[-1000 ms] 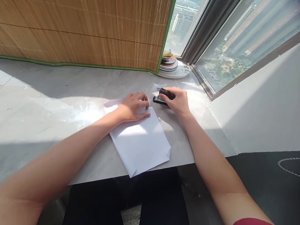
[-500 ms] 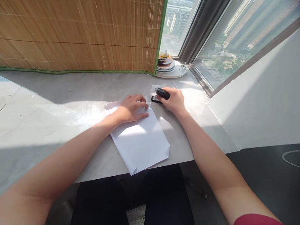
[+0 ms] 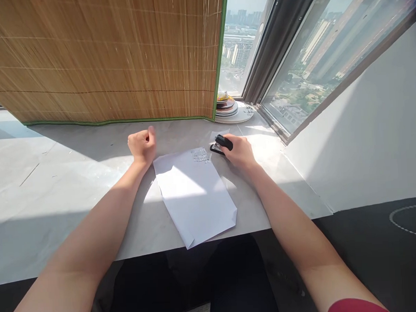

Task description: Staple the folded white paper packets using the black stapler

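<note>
With the right hand (image 3: 240, 151), curls fingers and thumb round a compact black stapler (image 3: 217, 148) with a rounded handle, probably to steady it on the pale marbled tabletop (image 3: 74, 180). Holds the left hand (image 3: 142, 146) in a fist, off the paper and toward the tabletop's far edge; cannot tell of anything hidden inside. Has the flat, rectangular white paper (image 3: 196, 198) slanted between the two, with a creased corner just past the tabletop's near edge, perhaps to put the thin dark crossed marks (image 3: 201, 155) near the stapler. Shows round white stacked plates (image 3: 227, 110) at the tabletop's far right corner, likely tucked there for room
</note>
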The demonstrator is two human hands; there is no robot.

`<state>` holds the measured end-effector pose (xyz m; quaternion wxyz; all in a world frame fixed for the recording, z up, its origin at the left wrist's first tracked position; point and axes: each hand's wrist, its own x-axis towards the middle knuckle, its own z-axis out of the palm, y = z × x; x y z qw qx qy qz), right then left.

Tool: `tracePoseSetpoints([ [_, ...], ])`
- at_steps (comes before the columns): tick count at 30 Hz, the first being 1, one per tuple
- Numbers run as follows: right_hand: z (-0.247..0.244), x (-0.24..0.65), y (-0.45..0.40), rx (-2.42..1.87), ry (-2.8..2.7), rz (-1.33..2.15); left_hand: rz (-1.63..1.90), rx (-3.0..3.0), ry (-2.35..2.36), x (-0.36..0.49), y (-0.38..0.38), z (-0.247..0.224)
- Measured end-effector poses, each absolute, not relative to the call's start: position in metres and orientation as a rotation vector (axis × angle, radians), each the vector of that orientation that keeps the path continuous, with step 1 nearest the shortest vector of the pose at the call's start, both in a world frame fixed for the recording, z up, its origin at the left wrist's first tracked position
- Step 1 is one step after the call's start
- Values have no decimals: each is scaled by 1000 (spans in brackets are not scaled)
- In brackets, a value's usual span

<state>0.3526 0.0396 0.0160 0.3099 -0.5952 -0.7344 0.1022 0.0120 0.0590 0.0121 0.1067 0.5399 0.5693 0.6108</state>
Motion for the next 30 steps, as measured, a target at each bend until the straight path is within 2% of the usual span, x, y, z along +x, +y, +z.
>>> tracePoseSetpoints([
  [3, 28, 330, 21, -1530, -1838, 215, 1905, 1264, 1671, -6, 76, 7],
  [7, 39, 279, -20, -1399, -1896, 240, 2063, 730, 1249, -15, 86, 7],
  [10, 33, 241, -45, -1417, -2055, 346, 2054, 668, 1022, -18, 85, 11],
  [16, 16, 207, -58, -1562, -2163, 380, 1974, 703, 860, -17, 81, 13],
  [22, 30, 264, -27, -1388, -2067, 363, 1954, 658, 822, -20, 84, 10],
  [25, 23, 328, 2, -1807, -1906, 124, 1925, 656, 852, -21, 85, 8],
  [27, 11, 365, 18, -2077, -1878, 90, 1907, 700, 874, -22, 84, 9],
  [30, -4, 386, 26, -2161, -1914, 101, 1881, 753, 923, -22, 81, 12],
])
